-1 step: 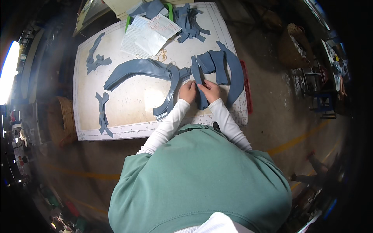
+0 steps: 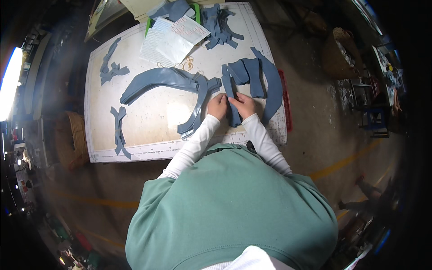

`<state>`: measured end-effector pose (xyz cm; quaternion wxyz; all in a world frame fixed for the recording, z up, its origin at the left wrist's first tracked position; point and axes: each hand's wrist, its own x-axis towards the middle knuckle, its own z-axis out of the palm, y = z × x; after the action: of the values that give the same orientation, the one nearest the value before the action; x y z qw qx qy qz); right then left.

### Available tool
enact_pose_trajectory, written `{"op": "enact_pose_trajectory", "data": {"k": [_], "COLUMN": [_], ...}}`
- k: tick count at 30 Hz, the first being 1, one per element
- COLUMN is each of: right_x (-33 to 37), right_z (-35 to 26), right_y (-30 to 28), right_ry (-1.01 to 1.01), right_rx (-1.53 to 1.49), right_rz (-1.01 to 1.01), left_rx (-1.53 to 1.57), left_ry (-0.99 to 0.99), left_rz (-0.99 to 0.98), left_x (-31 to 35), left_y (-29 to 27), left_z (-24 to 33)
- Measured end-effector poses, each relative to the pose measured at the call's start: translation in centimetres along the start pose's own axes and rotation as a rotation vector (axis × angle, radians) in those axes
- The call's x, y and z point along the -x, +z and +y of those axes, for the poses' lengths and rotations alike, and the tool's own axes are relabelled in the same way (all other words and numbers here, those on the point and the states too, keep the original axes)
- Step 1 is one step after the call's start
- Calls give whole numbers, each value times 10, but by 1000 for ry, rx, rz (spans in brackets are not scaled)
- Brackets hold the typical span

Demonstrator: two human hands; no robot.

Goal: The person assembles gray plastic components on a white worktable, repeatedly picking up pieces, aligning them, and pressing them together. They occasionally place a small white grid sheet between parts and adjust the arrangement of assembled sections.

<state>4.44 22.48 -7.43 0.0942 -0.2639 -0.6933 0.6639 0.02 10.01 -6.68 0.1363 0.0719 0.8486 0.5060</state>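
A narrow stack of blue-grey sheet strips [image 2: 227, 83] lies upright in front of me on the white-topped table [image 2: 153, 121]. My right hand [image 2: 244, 107] pinches its right side, thumb on top. Against the left edge of the strips, my left hand [image 2: 217, 107] is closed with curled fingers; whatever it grips is hidden. Left of my hands lie a curved stack [image 2: 157, 80] and a second curved stack [image 2: 199, 112] that meets it. Beyond my right hand are a folded blue-grey piece [image 2: 238, 73], a wider piece [image 2: 255, 80] and a long curved piece [image 2: 271, 85].
Printed paper sheets [image 2: 166, 42] lean by a green-edged bin [image 2: 197, 14], with rubber bands [image 2: 185, 64] nearby. Tied bundles sit at the far side [image 2: 220, 27] and near left [image 2: 119, 130]. A red crate [image 2: 286, 101] touches the right edge; a woven basket [image 2: 340, 51] stands beyond.
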Motion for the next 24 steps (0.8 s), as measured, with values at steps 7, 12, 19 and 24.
{"op": "enact_pose_trajectory", "data": {"k": [7, 12, 19, 24], "right_x": [8, -8, -20, -25], "right_z": [-9, -18, -22, -24], "right_y": [-1, 4, 19, 13], "right_ry": [66, 64, -48, 20], "right_rx": [-141, -120, 223, 297], "right_rz": [-131, -157, 76, 32], "left_rx": [-17, -100, 348, 471], "left_ry": [-81, 119, -127, -248], "left_rz": [2, 111, 20, 4], "left_x": [12, 3, -14, -9], "left_y": [-9, -10, 4, 3], "left_z": [18, 4, -6, 1]}}
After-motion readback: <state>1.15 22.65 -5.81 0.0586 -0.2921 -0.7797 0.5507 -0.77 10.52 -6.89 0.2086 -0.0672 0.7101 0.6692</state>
